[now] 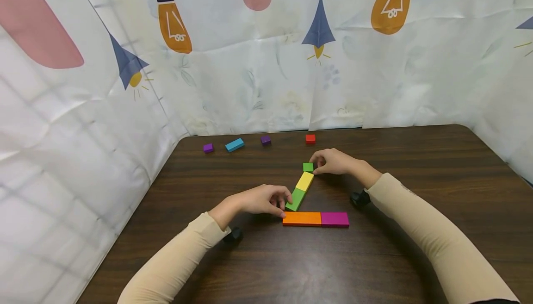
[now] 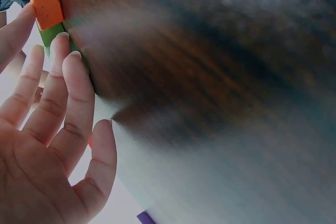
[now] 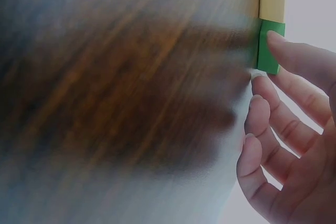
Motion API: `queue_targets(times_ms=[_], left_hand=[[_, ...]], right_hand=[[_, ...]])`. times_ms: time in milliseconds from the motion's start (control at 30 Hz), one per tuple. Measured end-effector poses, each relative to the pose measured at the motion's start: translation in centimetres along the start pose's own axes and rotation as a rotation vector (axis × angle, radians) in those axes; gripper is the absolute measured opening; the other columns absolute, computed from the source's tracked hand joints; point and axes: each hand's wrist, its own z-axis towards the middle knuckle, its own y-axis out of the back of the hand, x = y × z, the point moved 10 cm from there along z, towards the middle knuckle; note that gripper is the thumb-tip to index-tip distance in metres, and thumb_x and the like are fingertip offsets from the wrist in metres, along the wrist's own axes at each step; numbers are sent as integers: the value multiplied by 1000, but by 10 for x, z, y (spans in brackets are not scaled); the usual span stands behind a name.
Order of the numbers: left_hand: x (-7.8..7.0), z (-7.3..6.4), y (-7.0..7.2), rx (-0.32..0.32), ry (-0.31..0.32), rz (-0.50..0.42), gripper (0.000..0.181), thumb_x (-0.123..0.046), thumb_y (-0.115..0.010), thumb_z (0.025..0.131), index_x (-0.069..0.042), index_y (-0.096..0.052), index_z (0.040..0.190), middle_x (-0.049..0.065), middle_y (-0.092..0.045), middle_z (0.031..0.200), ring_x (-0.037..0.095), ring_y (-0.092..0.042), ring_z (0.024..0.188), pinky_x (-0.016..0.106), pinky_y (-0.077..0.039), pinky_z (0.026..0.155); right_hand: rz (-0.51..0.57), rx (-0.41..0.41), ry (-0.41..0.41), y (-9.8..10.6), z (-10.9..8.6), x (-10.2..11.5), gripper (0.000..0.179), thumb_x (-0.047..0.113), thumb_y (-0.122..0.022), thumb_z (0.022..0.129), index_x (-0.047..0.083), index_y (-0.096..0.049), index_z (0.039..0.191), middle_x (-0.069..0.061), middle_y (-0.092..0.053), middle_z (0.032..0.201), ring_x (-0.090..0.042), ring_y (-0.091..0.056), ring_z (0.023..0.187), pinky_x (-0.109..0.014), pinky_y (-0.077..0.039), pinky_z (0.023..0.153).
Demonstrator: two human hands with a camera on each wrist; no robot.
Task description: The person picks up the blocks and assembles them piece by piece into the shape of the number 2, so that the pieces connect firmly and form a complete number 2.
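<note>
My right hand (image 1: 335,161) pinches a small green block (image 1: 308,167) between thumb and index finger, its other fingers loosely bent. That block sits by the far end of a yellow block (image 1: 305,181), which lines up end to end with a longer green block (image 1: 295,199) in a slanted row. At the near end of this row, the fingertips of my left hand (image 1: 262,200) rest against the longer green block. Its thumb touches the left end of an orange block (image 1: 301,219). A magenta block (image 1: 335,219) continues the orange one to the right.
Along the back of the dark wooden table (image 1: 399,248) lie a purple block (image 1: 208,148), a blue block (image 1: 235,145), a dark purple block (image 1: 265,140) and a red block (image 1: 310,139). A patterned curtain (image 1: 250,63) hangs behind the far edge.
</note>
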Motion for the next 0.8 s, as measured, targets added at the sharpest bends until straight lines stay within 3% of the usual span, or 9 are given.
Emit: queue_targets(times_ms=[800], left_hand=[[-1, -1, 0, -8, 12, 1, 29, -12, -77, 94, -12, -63, 120, -4, -64, 92, 11, -57, 79, 25, -47, 75]], right_hand=[[-11, 3, 12, 0, 0, -4, 34, 16, -76, 94, 0, -66, 122, -4, -61, 85, -17, -51, 75, -31, -42, 69]])
